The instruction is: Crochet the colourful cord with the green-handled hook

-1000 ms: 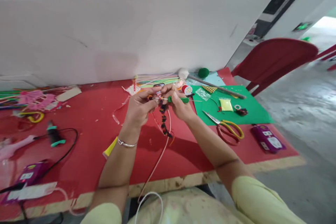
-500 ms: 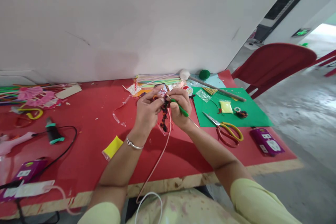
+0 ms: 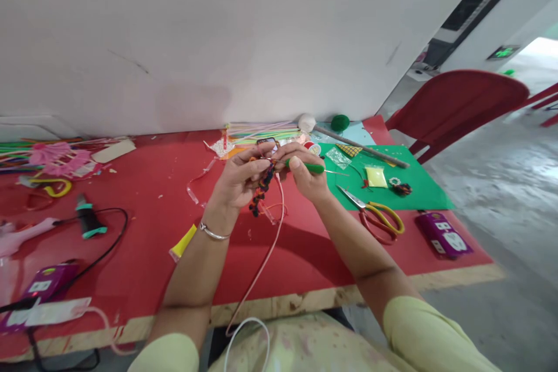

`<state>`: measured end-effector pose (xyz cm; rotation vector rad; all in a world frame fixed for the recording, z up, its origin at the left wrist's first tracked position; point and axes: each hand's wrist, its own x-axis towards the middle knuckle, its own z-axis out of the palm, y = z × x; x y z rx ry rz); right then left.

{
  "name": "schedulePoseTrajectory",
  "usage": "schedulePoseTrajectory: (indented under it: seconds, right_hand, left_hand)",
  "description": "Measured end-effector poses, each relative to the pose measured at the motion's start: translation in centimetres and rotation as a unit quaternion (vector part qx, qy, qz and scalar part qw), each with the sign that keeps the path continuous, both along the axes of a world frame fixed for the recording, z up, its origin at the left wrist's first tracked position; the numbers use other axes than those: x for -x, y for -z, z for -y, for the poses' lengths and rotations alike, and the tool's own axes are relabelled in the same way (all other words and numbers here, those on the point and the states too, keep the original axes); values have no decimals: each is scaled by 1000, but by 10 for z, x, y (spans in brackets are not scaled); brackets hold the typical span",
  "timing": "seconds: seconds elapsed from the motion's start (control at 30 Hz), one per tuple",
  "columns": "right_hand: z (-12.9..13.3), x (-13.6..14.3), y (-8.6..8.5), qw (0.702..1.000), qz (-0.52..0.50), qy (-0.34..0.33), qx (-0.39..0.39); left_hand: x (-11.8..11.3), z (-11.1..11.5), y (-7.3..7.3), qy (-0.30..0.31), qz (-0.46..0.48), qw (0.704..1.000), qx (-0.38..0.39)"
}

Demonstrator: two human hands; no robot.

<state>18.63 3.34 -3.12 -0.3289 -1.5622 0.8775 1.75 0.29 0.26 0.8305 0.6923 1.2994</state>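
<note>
**Dark strip (image 3: 258, 203) held up between two hands over a red table (image 3: 143, 215)**

The dark strip, flecked with orange, hangs from the fingertips of the left hand (image 3: 235, 180), its lower end dangling just below that hand. The left hand is nearly closed, pinching the strip's top between thumb and fingers. The right hand (image 3: 308, 177), fingers curled, grasps a green-handled tool (image 3: 312, 168) with the thumb along the handle. The tool's thin metal tip points at the left fingertips; the fingers crowd that spot, so I cannot tell whether it passes through the strip. The two hands nearly meet.

A pink cord (image 3: 265, 258) runs from beneath them down past the table's near edge. A yellow packet (image 3: 183, 243) lies beside the left forearm.

To the right, scissors (image 3: 379, 218) lie partly on a green sheet (image 3: 425, 189), with a purple box (image 3: 443, 235) close by. A spool (image 3: 314, 149) sits behind the right hand. Farther left are pink frilled pieces (image 3: 61, 158) and black-and-teal cutters (image 3: 90, 221). A white panel (image 3: 174, 58) stands behind the table.
</note>
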Motion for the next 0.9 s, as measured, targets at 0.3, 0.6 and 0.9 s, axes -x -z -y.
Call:
schedulePoseTrajectory:
  seconds: [0.3,0.6,0.9]
  right_hand:
    - [6,8,0,995,-44,60,67]
    - [7,11,4,994,-20,80,69]
    - [9,13,4,994,-10,91,66]
  left_hand:
    - [-15,4,0,-86,-3,995,-44]
    - [-14,8,-1,-67,14,997,-30]
    - [-18,6,-2,-125,36,991,-40]
